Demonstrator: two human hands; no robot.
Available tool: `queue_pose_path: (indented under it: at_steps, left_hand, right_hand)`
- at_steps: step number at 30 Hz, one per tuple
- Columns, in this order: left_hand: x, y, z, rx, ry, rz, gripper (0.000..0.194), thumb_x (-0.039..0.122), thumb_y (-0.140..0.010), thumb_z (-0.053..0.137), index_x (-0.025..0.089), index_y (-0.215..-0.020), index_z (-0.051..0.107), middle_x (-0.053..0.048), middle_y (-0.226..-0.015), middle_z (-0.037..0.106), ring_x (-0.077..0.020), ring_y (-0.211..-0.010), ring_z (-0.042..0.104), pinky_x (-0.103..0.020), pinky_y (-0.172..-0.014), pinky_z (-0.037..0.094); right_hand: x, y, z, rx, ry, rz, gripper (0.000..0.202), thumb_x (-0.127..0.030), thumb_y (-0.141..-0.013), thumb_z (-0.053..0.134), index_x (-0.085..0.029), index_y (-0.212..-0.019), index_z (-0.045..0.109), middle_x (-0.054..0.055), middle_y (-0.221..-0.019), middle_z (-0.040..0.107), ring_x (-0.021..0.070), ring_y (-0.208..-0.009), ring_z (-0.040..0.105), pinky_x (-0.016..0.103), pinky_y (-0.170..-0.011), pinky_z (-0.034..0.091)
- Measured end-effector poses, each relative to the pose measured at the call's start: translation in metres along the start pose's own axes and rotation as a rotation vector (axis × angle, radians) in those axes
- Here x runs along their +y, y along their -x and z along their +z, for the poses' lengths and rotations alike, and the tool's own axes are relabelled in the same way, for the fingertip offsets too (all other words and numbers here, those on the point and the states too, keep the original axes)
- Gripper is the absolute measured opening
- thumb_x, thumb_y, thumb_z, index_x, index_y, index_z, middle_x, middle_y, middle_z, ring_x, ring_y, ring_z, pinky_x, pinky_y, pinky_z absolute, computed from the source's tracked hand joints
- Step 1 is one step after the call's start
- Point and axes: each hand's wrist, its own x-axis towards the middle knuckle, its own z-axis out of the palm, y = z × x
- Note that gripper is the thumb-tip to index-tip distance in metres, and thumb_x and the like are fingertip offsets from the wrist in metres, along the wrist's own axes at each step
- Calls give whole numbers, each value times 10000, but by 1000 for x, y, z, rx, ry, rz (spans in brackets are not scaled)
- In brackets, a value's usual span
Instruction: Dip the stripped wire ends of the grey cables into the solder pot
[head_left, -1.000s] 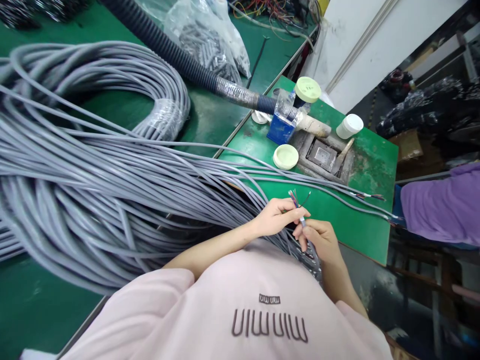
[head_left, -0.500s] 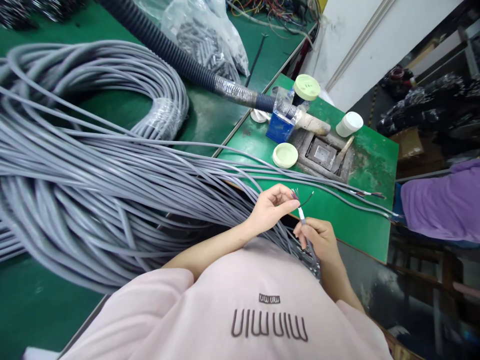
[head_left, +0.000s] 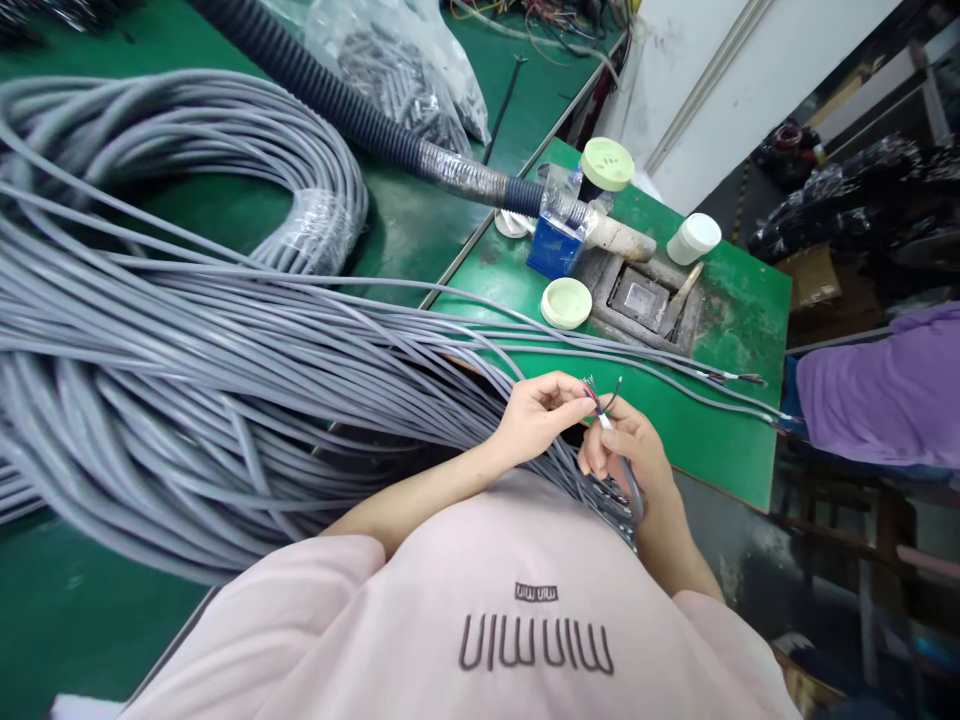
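My left hand [head_left: 546, 412] pinches the thin coloured wires [head_left: 592, 392] that fan out of a grey cable's end. Just to the right, my right hand [head_left: 634, 445] is closed on that grey cable [head_left: 628, 480], with fingers close to its white band [head_left: 605, 422]. One dark wire [head_left: 616, 390] sticks up apart from the others. Below my right hand the cable curves down toward my shirt. A large bundle of grey cables [head_left: 300, 360] lies at the left and runs beneath my left forearm.
On the green bench stand a soldering pot [head_left: 641, 298] with a stick in it, a blue box [head_left: 553, 248], a pale green lid [head_left: 566, 303] and a white jar [head_left: 694, 239]. A black hose [head_left: 337, 105] crosses above. A person's purple sleeve [head_left: 877, 390] is at right.
My right hand has moved up along the cable to the white band, closer to my left hand. The cable now bends more. The view has shifted slightly.
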Motion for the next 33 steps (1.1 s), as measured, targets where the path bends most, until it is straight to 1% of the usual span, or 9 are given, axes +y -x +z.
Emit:
queue_pose_path:
  at_steps: [3,5,8,11,16,18,24,28,33]
  left_hand:
    - [-1,2,1,-18,-9,35,307,408,-721,775,138,-758,634,-12,-612,645,-100,-504,587,-216,-485,483]
    - [-2,2,1,-20,7,48,312,420,-742,755,141,-764,618,-7,-583,633,-106,-487,587,-222,-475,485]
    - [-4,1,0,29,-11,60,298,407,-747,751,143,-750,611,-1,-580,630,-97,-499,585,-214,-504,485]
    - [-7,1,-1,92,-90,101,258,382,-754,743,149,-751,633,-1,-616,640,-83,-510,563,-211,-524,463]
    - [-11,-1,-5,146,-425,385,148,317,-771,718,176,-732,695,1,-580,607,-91,-540,508,-235,-558,417]
    - [-12,-3,-6,153,-472,436,129,305,-775,713,182,-737,703,4,-572,599,-95,-549,504,-240,-575,420]
    - [-13,-8,-7,245,-321,245,196,356,-786,713,166,-751,679,-1,-632,608,-88,-578,508,-222,-575,434]
    - [-15,-9,-8,219,-233,194,217,366,-783,717,158,-764,660,6,-628,594,-80,-574,509,-207,-561,440]
    - [-14,-12,-7,195,-103,98,267,396,-749,744,157,-789,631,14,-621,596,-75,-538,524,-190,-509,443]
  right_hand:
    - [-4,-10,3,59,57,-55,213,-354,-811,700,-203,-910,587,-72,-463,560,100,-352,457,263,-483,488]
    - [-6,-13,6,131,130,-124,168,-326,-831,685,-201,-861,576,-74,-458,556,99,-363,472,251,-488,485]
    - [-10,-15,10,250,257,-211,139,-294,-842,676,-203,-850,572,-56,-518,610,101,-397,515,220,-455,440]
    - [-11,-15,12,299,325,-244,115,-284,-852,662,-198,-846,586,-49,-547,621,93,-416,525,205,-445,412]
    - [-8,-19,10,302,293,-189,150,-330,-849,653,-185,-883,637,-77,-463,514,90,-393,487,217,-451,409]
    - [-5,-22,10,294,275,-172,180,-361,-855,642,-184,-886,634,-86,-442,483,91,-374,466,234,-465,435]
    - [-7,-26,17,273,258,-204,169,-373,-892,596,-204,-890,590,-89,-469,517,90,-375,478,259,-517,503]
    - [-10,-28,20,285,324,-226,162,-358,-874,615,-200,-878,578,-89,-473,520,90,-387,483,261,-525,512]
    - [-8,-29,18,317,388,-207,182,-373,-874,609,-196,-904,582,-83,-485,523,102,-424,519,254,-508,491]
